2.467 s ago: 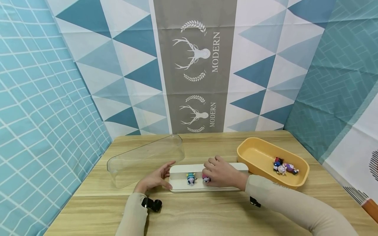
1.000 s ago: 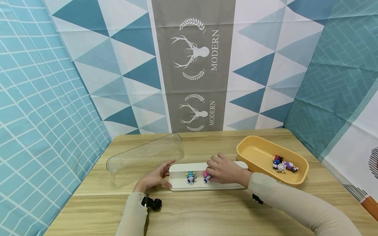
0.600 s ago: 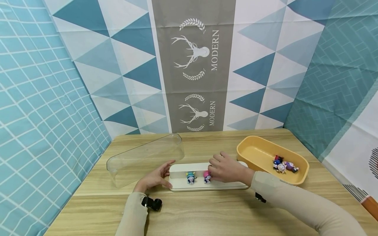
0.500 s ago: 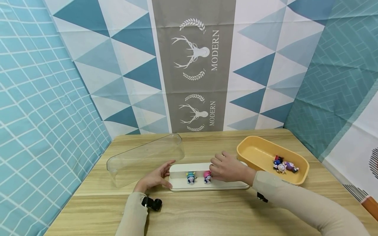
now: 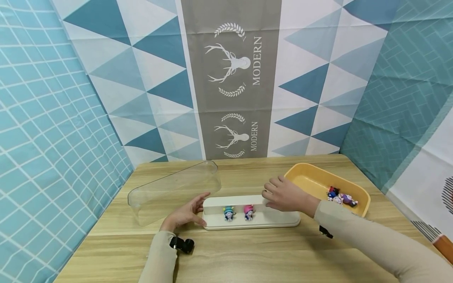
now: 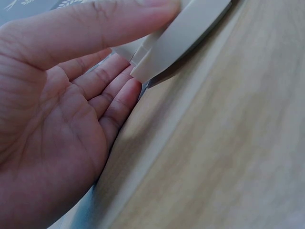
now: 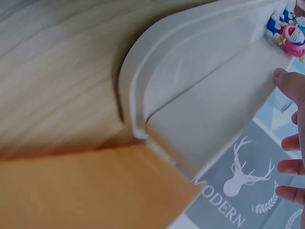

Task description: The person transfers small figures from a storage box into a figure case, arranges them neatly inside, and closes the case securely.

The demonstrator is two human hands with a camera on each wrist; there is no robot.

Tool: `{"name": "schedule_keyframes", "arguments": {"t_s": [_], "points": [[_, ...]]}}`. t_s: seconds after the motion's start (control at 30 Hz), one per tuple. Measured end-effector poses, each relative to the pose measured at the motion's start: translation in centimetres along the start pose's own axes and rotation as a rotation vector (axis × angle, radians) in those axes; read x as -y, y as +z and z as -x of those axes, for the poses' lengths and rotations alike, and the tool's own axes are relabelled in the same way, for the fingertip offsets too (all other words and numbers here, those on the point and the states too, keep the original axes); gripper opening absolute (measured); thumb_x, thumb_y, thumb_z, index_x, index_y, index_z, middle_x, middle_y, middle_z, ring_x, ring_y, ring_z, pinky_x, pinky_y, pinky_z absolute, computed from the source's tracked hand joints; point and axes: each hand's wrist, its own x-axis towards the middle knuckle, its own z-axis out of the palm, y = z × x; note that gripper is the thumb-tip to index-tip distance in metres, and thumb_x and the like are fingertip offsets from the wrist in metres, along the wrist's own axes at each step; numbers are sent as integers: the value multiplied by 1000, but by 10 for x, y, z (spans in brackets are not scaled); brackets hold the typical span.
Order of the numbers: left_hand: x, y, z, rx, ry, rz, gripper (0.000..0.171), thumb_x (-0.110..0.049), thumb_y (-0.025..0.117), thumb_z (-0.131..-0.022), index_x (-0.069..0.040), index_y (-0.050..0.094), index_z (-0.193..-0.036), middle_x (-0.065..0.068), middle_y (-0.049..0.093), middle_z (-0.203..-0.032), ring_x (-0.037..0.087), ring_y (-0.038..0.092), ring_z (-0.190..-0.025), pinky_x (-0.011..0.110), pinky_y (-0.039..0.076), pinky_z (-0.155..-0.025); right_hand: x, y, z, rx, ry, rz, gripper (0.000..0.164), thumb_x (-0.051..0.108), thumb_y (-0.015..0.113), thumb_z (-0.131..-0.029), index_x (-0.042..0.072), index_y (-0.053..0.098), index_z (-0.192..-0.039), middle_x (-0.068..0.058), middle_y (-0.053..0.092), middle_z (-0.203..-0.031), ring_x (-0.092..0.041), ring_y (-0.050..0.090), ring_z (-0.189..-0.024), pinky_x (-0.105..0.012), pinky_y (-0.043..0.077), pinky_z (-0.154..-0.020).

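A cream two-level display base (image 5: 270, 220) lies lengthwise on the wooden table. My left hand (image 5: 186, 212) holds its left end, thumb at the front and fingers behind; in the left wrist view the thumb (image 6: 109, 28) lies across the base's edge. Two small figurines stand on the lower step: one with a teal hat (image 5: 229, 213), one with a pink hat (image 5: 249, 212). My right hand (image 5: 287, 195) is over the right part of the base with nothing in it. In the right wrist view its fingers are spread, apart from the pink-hatted figurine (image 7: 293, 40).
Behind my left hand stands a clear plastic cover (image 5: 173, 192). At the right, a yellow tray (image 5: 304, 186) holds several more figurines (image 5: 339, 197), its near end close to the base's right end. A patterned cloth wall (image 5: 237, 78) rises behind the table (image 5: 226, 259).
My right hand has let go of the pink-hatted figurine and moved right and back, leaving it standing beside the teal-hatted one. My left hand has stayed on the base's end.
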Motion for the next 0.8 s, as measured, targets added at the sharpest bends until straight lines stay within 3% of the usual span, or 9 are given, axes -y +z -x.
{"name": "schedule_keyframes", "arguments": {"t_s": [0.4, 0.8], "points": [[2, 0, 0, 16, 15, 25, 107, 14, 76, -78, -1, 7, -159, 31, 24, -155, 38, 43, -131, 37, 47, -99, -27, -9, 22, 63, 17, -34, 41, 52, 72, -86, 16, 61, -100, -4, 61, -99, -24, 57, -90, -39, 48, -73], [1, -1, -1, 11, 12, 9, 108, 14, 76, -77, 0, 7, -159, 30, 23, -156, 38, 42, -132, 40, 44, -103, -58, -11, 43, 8, -107, 18, 39, 45, 80, -79, 14, 64, -97, -5, 60, -93, -23, 55, -82, -38, 48, -66]]}}
